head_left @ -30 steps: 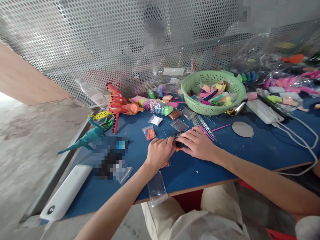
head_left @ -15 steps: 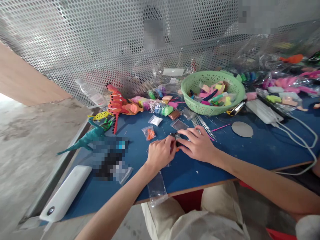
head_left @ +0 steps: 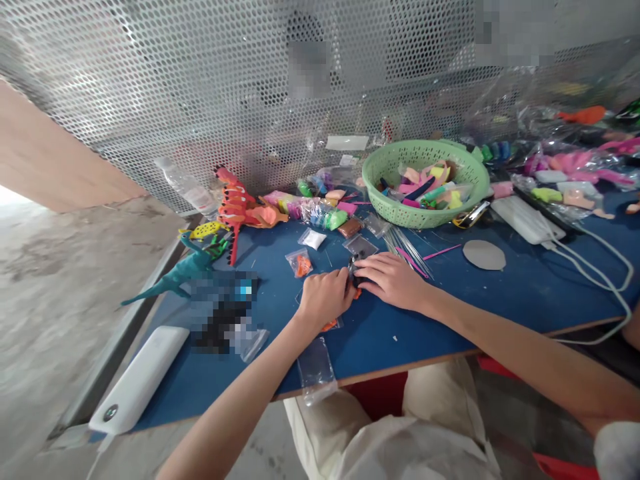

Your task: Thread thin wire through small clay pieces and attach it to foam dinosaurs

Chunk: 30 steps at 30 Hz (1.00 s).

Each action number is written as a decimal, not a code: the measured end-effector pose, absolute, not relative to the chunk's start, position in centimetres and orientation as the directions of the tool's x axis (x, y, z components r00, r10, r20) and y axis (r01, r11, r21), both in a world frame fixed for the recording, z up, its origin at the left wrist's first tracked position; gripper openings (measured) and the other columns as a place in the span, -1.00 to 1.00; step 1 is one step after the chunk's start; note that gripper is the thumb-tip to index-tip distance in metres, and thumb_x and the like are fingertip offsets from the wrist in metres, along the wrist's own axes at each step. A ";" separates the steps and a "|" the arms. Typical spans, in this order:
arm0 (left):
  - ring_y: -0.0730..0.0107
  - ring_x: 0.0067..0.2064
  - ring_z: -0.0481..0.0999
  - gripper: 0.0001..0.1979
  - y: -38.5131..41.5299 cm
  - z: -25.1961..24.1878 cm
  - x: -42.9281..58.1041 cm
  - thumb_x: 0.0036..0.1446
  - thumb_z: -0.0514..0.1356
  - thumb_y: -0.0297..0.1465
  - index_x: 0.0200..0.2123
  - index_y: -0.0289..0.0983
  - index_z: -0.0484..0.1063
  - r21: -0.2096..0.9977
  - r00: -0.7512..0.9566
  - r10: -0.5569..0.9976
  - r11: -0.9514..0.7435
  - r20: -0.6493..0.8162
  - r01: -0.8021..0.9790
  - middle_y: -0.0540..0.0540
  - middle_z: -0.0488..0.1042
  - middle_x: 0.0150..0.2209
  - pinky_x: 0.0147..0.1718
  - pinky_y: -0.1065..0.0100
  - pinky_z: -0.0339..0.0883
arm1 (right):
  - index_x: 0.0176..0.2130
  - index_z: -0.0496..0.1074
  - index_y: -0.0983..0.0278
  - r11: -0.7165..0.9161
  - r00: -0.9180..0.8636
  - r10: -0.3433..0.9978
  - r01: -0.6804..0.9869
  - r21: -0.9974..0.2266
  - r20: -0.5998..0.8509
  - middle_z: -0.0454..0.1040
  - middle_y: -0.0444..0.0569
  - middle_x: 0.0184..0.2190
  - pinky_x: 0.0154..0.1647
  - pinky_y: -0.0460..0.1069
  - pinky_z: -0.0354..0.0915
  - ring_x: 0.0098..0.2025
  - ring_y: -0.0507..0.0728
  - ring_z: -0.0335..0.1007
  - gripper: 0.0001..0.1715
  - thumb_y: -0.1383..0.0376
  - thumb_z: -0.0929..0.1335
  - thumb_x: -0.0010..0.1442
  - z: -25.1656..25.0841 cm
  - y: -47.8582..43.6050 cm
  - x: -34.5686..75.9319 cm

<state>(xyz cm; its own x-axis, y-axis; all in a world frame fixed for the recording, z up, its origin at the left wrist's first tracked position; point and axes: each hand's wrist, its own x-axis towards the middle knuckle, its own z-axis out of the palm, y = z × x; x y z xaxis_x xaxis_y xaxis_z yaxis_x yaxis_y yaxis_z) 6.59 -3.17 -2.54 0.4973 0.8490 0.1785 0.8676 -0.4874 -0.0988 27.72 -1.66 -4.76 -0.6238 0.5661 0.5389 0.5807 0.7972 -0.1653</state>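
Observation:
Fingers bent, my left hand [head_left: 326, 298] grips the left side of a small dark grey or black piece [head_left: 355, 265], which may be modelling clay. My right hand [head_left: 395, 280] closes on the same piece from the right. A bit of orange [head_left: 357, 293] shows under it, between the hands. My fingers cover most of the piece, so its shape is hidden. Close to my left hand lies a small zip bag of orange material [head_left: 301, 265]. Another orange bit [head_left: 329, 325] peeks from beneath that hand. A clear zip bag [head_left: 317, 367] hangs over the table's front edge.
A green basket [head_left: 375, 200] of coloured pieces stands behind my right hand, near thin metal rods [head_left: 407, 250]. Orange [head_left: 240, 210] and teal [head_left: 187, 267] dinosaur figures stand left. White power banks [head_left: 143, 380] with cables lie at both sides. A perforated metal panel [head_left: 210, 87] rises behind.
My right hand's fingers have come closer together and lie flatter over the dark piece. My left hand has shifted slightly right, and an orange bit now shows below it.

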 end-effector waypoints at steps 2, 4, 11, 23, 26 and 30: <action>0.17 -0.36 0.59 -0.81 -3.0 -2.6 6.5 0.33 0.06 -0.32 -0.22 -0.24 0.45 -0.091 0.525 0.832 -0.517 0.179 0.851 -0.12 0.59 -0.36 -0.46 0.29 0.13 | -0.02 0.48 0.23 0.791 -0.608 0.589 0.570 -0.224 0.533 0.55 0.06 0.07 0.11 0.18 0.33 0.08 0.24 0.48 -0.79 0.24 0.34 0.38 -4.8 -1.7 27.6; 0.19 -0.32 0.59 -0.81 -3.0 -2.7 6.3 0.33 0.07 -0.33 -0.20 -0.24 0.46 -0.072 0.565 0.799 -0.563 0.205 0.823 -0.11 0.59 -0.35 -0.42 0.28 0.17 | 0.00 0.45 0.24 0.766 -0.570 0.626 0.576 -0.284 0.532 0.58 0.07 0.01 0.08 0.18 0.36 0.04 0.25 0.51 -0.75 0.21 0.36 0.36 -4.7 -1.9 27.4; 0.24 -0.28 0.54 -0.80 -3.6 -2.9 5.9 0.37 0.04 -0.33 -0.19 -0.23 0.44 -0.061 0.611 0.726 -0.627 0.315 0.776 -0.09 0.55 -0.34 -0.41 0.27 0.15 | 0.34 0.10 0.18 0.710 -0.538 0.694 0.621 -0.333 0.478 0.60 0.01 -0.13 -0.06 0.15 0.41 -0.10 0.23 0.55 -0.32 0.29 0.38 0.34 -3.6 -2.2 26.9; 0.35 -0.33 0.44 -0.85 -3.7 -2.3 5.9 0.28 0.04 -0.50 -0.36 -0.22 0.29 0.273 0.658 0.663 -0.748 0.358 0.605 -0.02 0.45 -0.39 -0.34 0.35 0.23 | 0.24 0.35 0.26 0.760 -0.638 0.620 0.632 -0.149 0.458 0.49 0.15 0.10 0.12 0.23 0.31 0.12 0.32 0.39 -0.40 0.28 0.40 0.23 -2.2 -0.7 27.0; 0.39 -0.36 0.42 -0.83 -3.8 -1.9 5.5 0.28 0.02 -0.53 -0.37 -0.23 0.27 0.394 0.640 0.674 -0.737 0.370 0.549 -0.02 0.43 -0.40 -0.33 0.37 0.24 | 0.33 0.26 0.22 0.812 -0.691 0.553 0.573 -0.113 0.467 0.32 0.10 0.30 0.22 0.27 0.23 0.28 0.34 0.25 -0.32 0.27 0.36 0.25 -1.5 -0.3 26.8; 0.42 -0.39 0.40 -0.82 -3.8 -1.4 5.0 0.31 0.00 -0.52 -0.36 -0.23 0.27 0.482 0.634 0.697 -0.705 0.336 0.520 -0.01 0.43 -0.41 -0.36 0.39 0.22 | 0.32 0.28 0.23 0.869 -0.762 0.491 0.464 -0.174 0.422 0.39 0.04 0.27 0.28 0.24 0.21 0.28 0.24 0.29 -0.34 0.32 0.34 0.26 -1.3 0.4 26.5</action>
